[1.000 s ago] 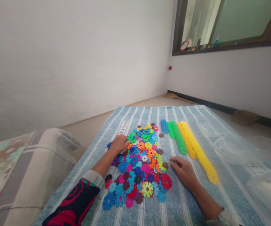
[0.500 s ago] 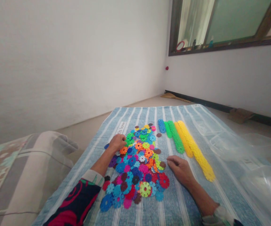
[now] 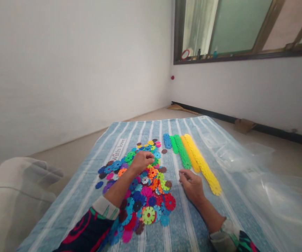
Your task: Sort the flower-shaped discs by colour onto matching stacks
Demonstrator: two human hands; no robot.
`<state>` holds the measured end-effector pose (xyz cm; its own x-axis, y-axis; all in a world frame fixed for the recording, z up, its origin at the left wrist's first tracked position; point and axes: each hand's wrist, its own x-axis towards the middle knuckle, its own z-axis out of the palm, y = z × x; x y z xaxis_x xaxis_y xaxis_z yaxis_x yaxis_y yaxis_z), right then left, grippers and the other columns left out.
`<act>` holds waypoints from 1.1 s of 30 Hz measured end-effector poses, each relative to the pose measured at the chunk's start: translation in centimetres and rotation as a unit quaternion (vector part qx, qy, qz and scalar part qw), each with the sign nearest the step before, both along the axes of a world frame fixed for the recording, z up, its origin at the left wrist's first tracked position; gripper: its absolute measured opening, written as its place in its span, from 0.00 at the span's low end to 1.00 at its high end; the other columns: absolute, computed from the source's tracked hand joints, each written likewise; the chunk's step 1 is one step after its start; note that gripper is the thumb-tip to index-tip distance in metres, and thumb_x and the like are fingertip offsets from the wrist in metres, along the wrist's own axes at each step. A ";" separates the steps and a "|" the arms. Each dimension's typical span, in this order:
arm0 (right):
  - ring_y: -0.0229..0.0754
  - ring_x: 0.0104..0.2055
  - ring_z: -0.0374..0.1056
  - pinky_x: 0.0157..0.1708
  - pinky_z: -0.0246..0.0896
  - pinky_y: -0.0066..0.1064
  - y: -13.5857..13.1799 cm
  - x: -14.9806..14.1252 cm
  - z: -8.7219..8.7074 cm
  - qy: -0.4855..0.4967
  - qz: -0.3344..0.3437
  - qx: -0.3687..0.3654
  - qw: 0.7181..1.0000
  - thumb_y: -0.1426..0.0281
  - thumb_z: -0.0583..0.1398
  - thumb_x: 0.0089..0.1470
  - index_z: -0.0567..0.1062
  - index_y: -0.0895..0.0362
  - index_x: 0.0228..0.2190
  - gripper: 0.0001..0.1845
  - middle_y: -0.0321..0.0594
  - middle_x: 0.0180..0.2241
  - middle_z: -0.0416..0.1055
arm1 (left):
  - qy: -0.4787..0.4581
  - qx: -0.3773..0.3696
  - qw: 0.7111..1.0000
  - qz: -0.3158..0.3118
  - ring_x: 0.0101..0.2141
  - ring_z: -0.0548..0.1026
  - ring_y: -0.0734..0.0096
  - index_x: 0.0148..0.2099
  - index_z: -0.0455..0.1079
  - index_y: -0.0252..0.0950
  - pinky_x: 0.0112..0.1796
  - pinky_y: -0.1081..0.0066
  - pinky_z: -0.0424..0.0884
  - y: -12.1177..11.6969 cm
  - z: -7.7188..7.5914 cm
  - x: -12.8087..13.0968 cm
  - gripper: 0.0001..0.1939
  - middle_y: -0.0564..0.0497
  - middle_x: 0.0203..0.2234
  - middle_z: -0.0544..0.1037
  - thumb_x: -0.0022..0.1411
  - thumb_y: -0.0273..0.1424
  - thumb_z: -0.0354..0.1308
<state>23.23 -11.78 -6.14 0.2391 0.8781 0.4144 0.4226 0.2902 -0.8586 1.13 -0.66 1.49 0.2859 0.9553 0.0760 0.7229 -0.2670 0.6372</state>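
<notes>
A heap of notched, flower-shaped plastic discs (image 3: 149, 215) in many colours covers the middle of the striped cloth (image 3: 177, 224). My left hand (image 3: 142, 162) hovers over the upper part of this heap, fingers drawn together, close to green and light blue discs. What it pinches, if anything, is hidden. Right of the heap, my right hand (image 3: 192, 183) is closed, thumb against fingers, and I cannot make out anything in it. Beyond it lie rows of overlapping discs sorted by colour: a short blue row (image 3: 167, 141), two green rows (image 3: 183, 154) and two yellow rows (image 3: 206, 168).
Clear plastic containers (image 3: 230, 157) stand along the cloth's right side, with transparent plastic (image 3: 277, 199) nearer me. A lone brown disc (image 3: 164, 151) lies between heap and rows. At the left is a draped, padded surface (image 3: 16, 196). A wall and a window are behind.
My left hand has moved right, from the heap's left edge to over its upper middle. My right hand stays closed beside the heap. The whole view has swung right.
</notes>
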 end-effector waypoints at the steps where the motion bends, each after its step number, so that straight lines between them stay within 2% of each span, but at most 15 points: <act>1: 0.39 0.24 0.70 0.30 0.66 0.28 0.2 0.3 0.1 -0.008 -0.019 0.019 1.000 0.64 0.55 0.54 0.78 0.58 0.32 0.14 0.39 0.24 0.75 | -0.009 -0.001 1.000 -0.028 0.25 0.71 0.72 0.30 0.75 0.35 0.30 0.74 0.66 -0.3 -0.3 1.6 0.09 0.56 0.21 0.75 0.48 0.31 0.55; 4: 0.41 0.30 0.72 0.35 0.67 0.31 0.6 1.2 0.3 -0.030 -0.071 0.065 0.995 0.64 0.55 0.54 0.78 0.57 0.33 0.13 0.43 0.30 0.78 | -0.017 0.011 0.996 -0.083 0.24 0.70 0.73 0.29 0.75 0.35 0.28 0.74 0.65 -1.0 -1.2 6.1 0.09 0.55 0.19 0.74 0.49 0.29 0.54; 7: 0.42 0.34 0.73 0.38 0.68 0.33 1.1 2.2 0.3 -0.035 -0.122 0.082 0.989 0.64 0.55 0.55 0.77 0.58 0.35 0.14 0.46 0.33 0.77 | -0.018 0.017 0.994 -0.104 0.26 0.71 0.73 0.30 0.76 0.34 0.30 0.75 0.65 -1.5 -2.2 9.7 0.09 0.54 0.21 0.75 0.49 0.26 0.54; 12: 0.43 0.38 0.72 0.39 0.68 0.34 1.6 3.3 0.0 -0.013 -0.179 0.063 0.982 0.64 0.53 0.56 0.74 0.60 0.43 0.18 0.48 0.37 0.76 | -0.009 0.032 0.994 -0.108 0.29 0.72 0.71 0.28 0.76 0.34 0.32 0.74 0.65 -1.8 -3.8 13.1 0.10 0.51 0.24 0.77 0.49 0.23 0.52; 16: 0.44 0.38 0.71 0.38 0.67 0.36 1.9 3.5 -0.6 -0.025 -0.193 0.057 0.979 0.65 0.52 0.56 0.74 0.60 0.43 0.19 0.48 0.37 0.76 | 0.004 0.050 0.994 -0.099 0.31 0.72 0.69 0.29 0.76 0.35 0.35 0.73 0.66 -1.9 -4.5 14.2 0.11 0.50 0.25 0.78 0.50 0.23 0.51; 24: 0.45 0.38 0.70 0.41 0.65 0.36 1.9 3.2 -1.5 -0.152 -0.165 0.076 0.972 0.68 0.49 0.58 0.75 0.59 0.41 0.17 0.48 0.36 0.75 | 0.035 0.069 0.993 -0.089 0.38 0.73 0.65 0.31 0.77 0.39 0.39 0.70 0.66 -2.2 -4.8 15.2 0.12 0.48 0.29 0.77 0.54 0.25 0.52; 29: 0.47 0.38 0.69 0.40 0.63 0.37 1.7 2.9 -1.5 -0.197 -0.156 0.045 0.967 0.71 0.49 0.57 0.75 0.60 0.41 0.17 0.49 0.35 0.75 | 0.058 0.073 0.992 -0.081 0.39 0.72 0.64 0.28 0.75 0.37 0.40 0.68 0.66 -2.4 -4.6 15.4 0.11 0.45 0.30 0.75 0.56 0.25 0.52; 33: 0.47 0.38 0.69 0.38 0.61 0.35 1.4 2.6 -1.6 -0.236 -0.147 -0.007 0.961 0.74 0.50 0.55 0.73 0.59 0.43 0.17 0.48 0.36 0.75 | 0.069 0.073 0.992 -0.081 0.38 0.72 0.64 0.27 0.74 0.37 0.39 0.68 0.66 -2.6 -4.4 15.6 0.11 0.45 0.29 0.74 0.57 0.26 0.51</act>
